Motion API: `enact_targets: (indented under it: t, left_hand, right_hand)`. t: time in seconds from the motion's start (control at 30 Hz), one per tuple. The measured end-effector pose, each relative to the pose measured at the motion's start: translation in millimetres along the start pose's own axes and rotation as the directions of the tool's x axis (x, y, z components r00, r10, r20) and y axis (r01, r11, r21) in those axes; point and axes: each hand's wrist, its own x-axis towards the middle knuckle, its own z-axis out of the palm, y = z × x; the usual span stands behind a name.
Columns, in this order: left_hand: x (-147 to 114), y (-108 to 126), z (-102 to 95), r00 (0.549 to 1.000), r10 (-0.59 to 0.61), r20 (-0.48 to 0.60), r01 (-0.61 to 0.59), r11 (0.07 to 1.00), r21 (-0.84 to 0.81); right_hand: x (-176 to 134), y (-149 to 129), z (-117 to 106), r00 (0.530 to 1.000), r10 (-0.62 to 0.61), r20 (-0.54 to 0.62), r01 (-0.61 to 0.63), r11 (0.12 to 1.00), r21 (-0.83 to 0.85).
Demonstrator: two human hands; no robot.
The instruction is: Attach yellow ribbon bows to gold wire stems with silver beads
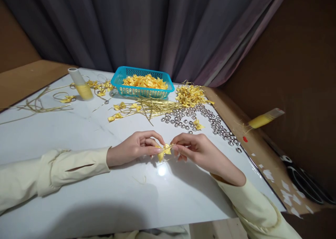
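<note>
A small yellow ribbon bow (165, 150) is held just above the white tabletop between my two hands. My left hand (139, 144) pinches its left side between thumb and forefinger. At the bow's right side, my right hand (193, 147) pinches a thin gold cord (170, 145) that runs across the bow. The fingers partly hide both the bow and the cord. Beyond my hands lie gold cord lengths (157, 107), a pile of finished-looking yellow bows with cord (191, 94) and many silver oval beads (183, 117).
A blue basket (143, 91) full of yellow bows stands at the back. A spool of yellow thread (84, 90) stands at left near loose cords (39, 106). Another spool (265, 119), scissors (304, 183) and white paper scraps (268, 175) lie at right beyond the table edge.
</note>
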Motion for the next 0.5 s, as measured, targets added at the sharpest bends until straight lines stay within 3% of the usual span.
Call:
enact_targets:
  t: [0.5]
  left_hand:
    - [-1.5,-1.2,0.1,0.995,0.066,0.076,-0.068,0.997,0.022]
  right_hand:
    - [2.4,3.7,3.5,0.996,0.052,0.069,-0.055,0.997,0.046]
